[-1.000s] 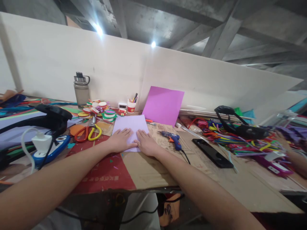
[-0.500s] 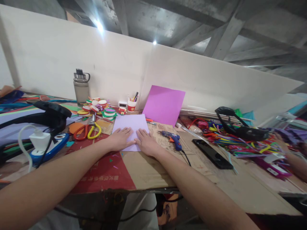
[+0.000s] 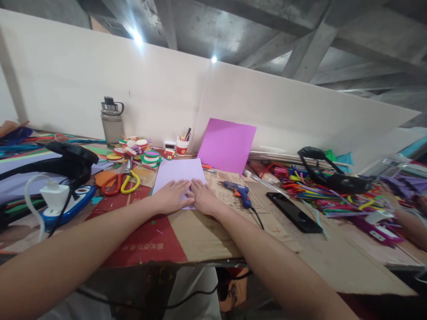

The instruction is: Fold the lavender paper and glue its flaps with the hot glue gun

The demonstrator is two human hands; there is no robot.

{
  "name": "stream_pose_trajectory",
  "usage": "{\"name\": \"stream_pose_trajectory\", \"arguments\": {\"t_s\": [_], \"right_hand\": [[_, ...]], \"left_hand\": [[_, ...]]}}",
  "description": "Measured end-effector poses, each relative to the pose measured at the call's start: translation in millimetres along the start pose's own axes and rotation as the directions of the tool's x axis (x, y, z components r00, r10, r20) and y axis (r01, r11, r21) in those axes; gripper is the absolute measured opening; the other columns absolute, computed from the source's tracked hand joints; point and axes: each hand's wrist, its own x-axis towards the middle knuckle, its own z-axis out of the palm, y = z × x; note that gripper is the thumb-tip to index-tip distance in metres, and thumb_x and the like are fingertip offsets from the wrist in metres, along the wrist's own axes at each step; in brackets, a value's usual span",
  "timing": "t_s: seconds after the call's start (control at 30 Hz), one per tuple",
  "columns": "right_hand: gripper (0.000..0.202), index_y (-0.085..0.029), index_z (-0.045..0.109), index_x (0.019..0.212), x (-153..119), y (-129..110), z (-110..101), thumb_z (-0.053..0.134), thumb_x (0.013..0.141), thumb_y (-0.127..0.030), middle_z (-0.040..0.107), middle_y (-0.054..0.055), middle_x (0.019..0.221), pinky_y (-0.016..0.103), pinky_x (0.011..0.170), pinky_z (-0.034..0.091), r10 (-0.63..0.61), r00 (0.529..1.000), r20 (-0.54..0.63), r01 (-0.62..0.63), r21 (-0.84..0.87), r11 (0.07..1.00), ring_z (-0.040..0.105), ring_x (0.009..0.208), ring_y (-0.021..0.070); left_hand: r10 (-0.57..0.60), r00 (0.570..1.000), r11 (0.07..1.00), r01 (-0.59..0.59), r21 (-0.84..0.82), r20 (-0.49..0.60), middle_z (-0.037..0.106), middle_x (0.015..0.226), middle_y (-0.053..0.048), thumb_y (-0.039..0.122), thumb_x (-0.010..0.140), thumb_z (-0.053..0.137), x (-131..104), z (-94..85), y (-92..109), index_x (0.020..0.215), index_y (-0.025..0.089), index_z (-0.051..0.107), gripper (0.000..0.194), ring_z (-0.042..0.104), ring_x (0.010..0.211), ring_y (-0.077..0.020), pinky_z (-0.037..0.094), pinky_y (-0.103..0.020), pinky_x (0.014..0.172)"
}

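Observation:
A light purple sheet of paper (image 3: 178, 170) lies on the cardboard-covered table in front of me. My left hand (image 3: 174, 195) rests flat on its lower left part, fingers stretched out. Beside it, my right hand (image 3: 203, 195) lies flat on the lower right part, and the fingertips of both hands meet near the middle. To the right is a blue glue gun (image 3: 240, 192) with a black cord. Orange and yellow handled scissors (image 3: 129, 181) lie to the left of the paper. Behind, a brighter purple sheet (image 3: 227, 144) leans against the white panel.
A black phone (image 3: 294, 212) lies at the right, before a pile of coloured pipe cleaners (image 3: 310, 189). At the left stand a bottle (image 3: 112, 124) and a blue power strip (image 3: 71, 206). Another person's arm (image 3: 412, 226) shows at the far right.
My left hand has slid right across the paper until it meets my right hand. My right hand has barely moved.

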Motion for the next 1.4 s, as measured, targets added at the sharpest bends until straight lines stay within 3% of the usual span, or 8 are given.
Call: {"name": "stream_pose_trajectory", "arguments": {"t_s": [0.13, 0.3, 0.47, 0.57, 0.67, 0.87, 1.07, 1.4], "right_hand": [[0.044, -0.018, 0.045, 0.136, 1, 0, 1, 0.03, 0.096, -0.028, 0.021, 0.012, 0.153, 0.051, 0.111, 0.019, 0.03, 1.0, -0.005, -0.03, 0.003, 1.0, 0.014, 0.142, 0.0264], [0.054, -0.008, 0.03, 0.143, 7, 3, 9, 0.024, 0.097, -0.035, 0.023, 0.016, 0.152, 0.048, 0.111, 0.021, 0.099, 0.992, -0.082, -0.091, 0.102, 0.991, 0.02, 0.14, 0.0261], [0.056, -0.009, 0.031, 0.143, 8, 3, 8, 0.028, 0.096, -0.04, 0.025, 0.015, 0.151, 0.047, 0.111, 0.02, 0.148, 0.982, -0.114, -0.124, 0.195, 0.973, 0.02, 0.14, 0.0267], [0.06, -0.008, 0.027, 0.145, 6, 0, 6, 0.027, 0.096, -0.042, 0.019, 0.015, 0.153, 0.046, 0.112, 0.016, 0.197, 0.971, -0.137, -0.165, 0.214, 0.963, 0.012, 0.142, 0.0269], [0.059, -0.007, 0.024, 0.146, 4, -2, 6, 0.023, 0.096, -0.039, 0.016, 0.015, 0.154, 0.049, 0.112, 0.015, 0.16, 0.979, -0.126, -0.136, 0.179, 0.974, 0.01, 0.142, 0.0277], [0.061, -0.005, 0.024, 0.145, 4, -2, 10, 0.022, 0.096, -0.041, 0.015, 0.016, 0.153, 0.05, 0.111, 0.017, 0.103, 0.993, -0.063, -0.095, 0.128, 0.987, 0.014, 0.141, 0.0289], [0.062, -0.005, 0.024, 0.145, 5, -2, 10, 0.021, 0.096, -0.044, 0.018, 0.016, 0.153, 0.05, 0.111, 0.018, 0.103, 0.991, -0.08, -0.093, 0.123, 0.988, 0.016, 0.141, 0.029], [0.05, -0.008, 0.034, 0.14, 9, 5, 10, 0.028, 0.096, -0.032, 0.028, 0.017, 0.15, 0.046, 0.109, 0.024, 0.08, 0.991, -0.111, -0.061, 0.168, 0.984, 0.024, 0.139, 0.0255]], "left_hand": [[-0.034, 0.999, 0.999, 0.034, 0.033, 0.008, 0.026, 0.151, -0.014, 0.062, 0.09, 0.026, 1, 2.0, -6, 0.145, 0.008, 0.027, 0.077, 0.02, 0.14, -0.0266, 0.015, -0.046, 0.112], [-0.068, 0.998, 0.997, 0.068, 0.027, 0.012, 0.026, 0.151, -0.015, 0.063, 0.089, 0.026, 3, 1.7, -16, 0.144, 0.012, 0.031, 0.075, 0.02, 0.141, -0.0262, 0.016, -0.045, 0.112], [-0.12, 0.993, 0.993, 0.12, 0.017, 0.018, 0.026, 0.151, -0.016, 0.063, 0.089, 0.026, 2, -1.0, -23, 0.143, 0.012, 0.032, 0.075, 0.019, 0.141, -0.0267, 0.017, -0.045, 0.111], [-0.155, 0.987, 0.988, 0.155, -0.001, -0.047, 0.027, 0.15, -0.018, 0.062, 0.089, 0.028, 0, -2.0, -23, 0.142, 0.01, 0.033, 0.074, 0.02, 0.14, -0.0273, 0.019, -0.043, 0.111], [-0.136, 0.982, 0.991, 0.136, -0.008, -0.131, 0.021, 0.152, -0.018, 0.063, 0.089, 0.029, -1, -1.6, -18, 0.143, 0.008, 0.031, 0.077, 0.014, 0.142, -0.0267, 0.017, -0.04, 0.113], [-0.048, 0.999, 0.999, 0.048, 0.013, 0.008, 0.024, 0.151, -0.017, 0.065, 0.089, 0.019, -1, 0.4, -6, 0.145, 0.008, 0.027, 0.08, 0.016, 0.142, -0.0258, 0.012, -0.044, 0.113], [-0.058, 0.998, 0.998, 0.058, 0.017, 0.008, 0.025, 0.151, -0.017, 0.065, 0.089, 0.02, -1, -2.3, -5, 0.145, 0.009, 0.028, 0.079, 0.018, 0.141, -0.0259, 0.014, -0.045, 0.112], [-0.141, 0.989, 0.99, 0.141, 0.025, 0.035, 0.024, 0.152, -0.015, 0.065, 0.088, 0.025, 1, -3.4, -28, 0.144, 0.013, 0.03, 0.076, 0.019, 0.141, -0.0263, 0.017, -0.045, 0.111]]}}
